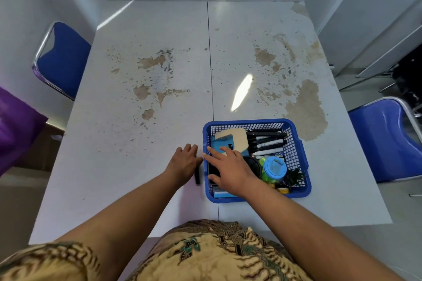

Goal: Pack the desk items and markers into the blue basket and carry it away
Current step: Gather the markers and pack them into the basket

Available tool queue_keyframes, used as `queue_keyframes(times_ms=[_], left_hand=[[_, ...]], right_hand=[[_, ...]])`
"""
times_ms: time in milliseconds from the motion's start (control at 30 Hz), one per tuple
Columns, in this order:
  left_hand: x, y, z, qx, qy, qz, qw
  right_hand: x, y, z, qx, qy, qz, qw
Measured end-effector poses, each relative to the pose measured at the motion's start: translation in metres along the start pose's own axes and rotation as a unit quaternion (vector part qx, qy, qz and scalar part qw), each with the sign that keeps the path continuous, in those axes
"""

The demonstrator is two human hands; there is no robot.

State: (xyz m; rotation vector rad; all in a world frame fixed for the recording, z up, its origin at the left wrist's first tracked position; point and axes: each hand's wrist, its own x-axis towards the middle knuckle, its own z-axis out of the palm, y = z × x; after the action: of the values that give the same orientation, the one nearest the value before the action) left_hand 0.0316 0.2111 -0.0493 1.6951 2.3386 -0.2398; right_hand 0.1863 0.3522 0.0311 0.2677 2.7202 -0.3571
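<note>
The blue basket [296, 143] stands on the white table near its front edge, right of centre. Inside lie several black and white markers [268, 143], a beige C-shaped piece [238, 138], a blue-lidded jar [274, 167], a black round item [253, 164] and a small plant [294, 177]. My right hand [230, 171] hovers with spread fingers over the basket's left part, above a flat black object [213, 171]. My left hand [185, 164] lies on the table just left of the basket, fingers curled over a black marker [197, 178] whose end sticks out beneath it.
The worn, stained table [159, 121] stretches far ahead of the basket. A blue chair [64, 59] stands at the table's left side and another blue chair [388, 139] at its right. Purple fabric [16, 125] hangs at the far left.
</note>
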Motion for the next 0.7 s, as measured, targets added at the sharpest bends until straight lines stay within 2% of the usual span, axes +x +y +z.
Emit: queue_keyframes(times_ms=[100, 200, 300, 400, 500, 600, 700], left_hand=[[-0.012, -0.013, 0.01, -0.006, 0.006, -0.013, 1.0], [-0.026, -0.024, 0.013, -0.091, 0.018, -0.072, 0.993], [-0.035, -0.025, 0.001, -0.237, 0.091, -0.146, 0.956], [-0.041, -0.02, -0.014, -0.3, 0.172, -0.166, 0.924], [-0.045, -0.014, -0.029, -0.298, 0.212, -0.196, 0.91], [-0.049, -0.009, -0.04, -0.262, 0.241, -0.224, 0.907], [-0.055, -0.01, -0.05, -0.252, 0.266, -0.276, 0.889]], right_hand=[[-0.005, 0.001, 0.001, 0.008, 0.001, 0.002, 1.0], [-0.01, 0.001, 0.005, 0.008, 0.008, -0.002, 1.0], [-0.011, 0.002, 0.006, 0.059, 0.028, 0.001, 0.998], [-0.007, 0.005, 0.007, 0.159, 0.078, 0.029, 0.984], [-0.003, 0.007, 0.007, 0.292, 0.122, 0.093, 0.944], [0.002, 0.007, -0.003, 0.359, 0.132, 0.121, 0.916], [0.002, 0.009, -0.015, 0.409, 0.128, 0.126, 0.895]])
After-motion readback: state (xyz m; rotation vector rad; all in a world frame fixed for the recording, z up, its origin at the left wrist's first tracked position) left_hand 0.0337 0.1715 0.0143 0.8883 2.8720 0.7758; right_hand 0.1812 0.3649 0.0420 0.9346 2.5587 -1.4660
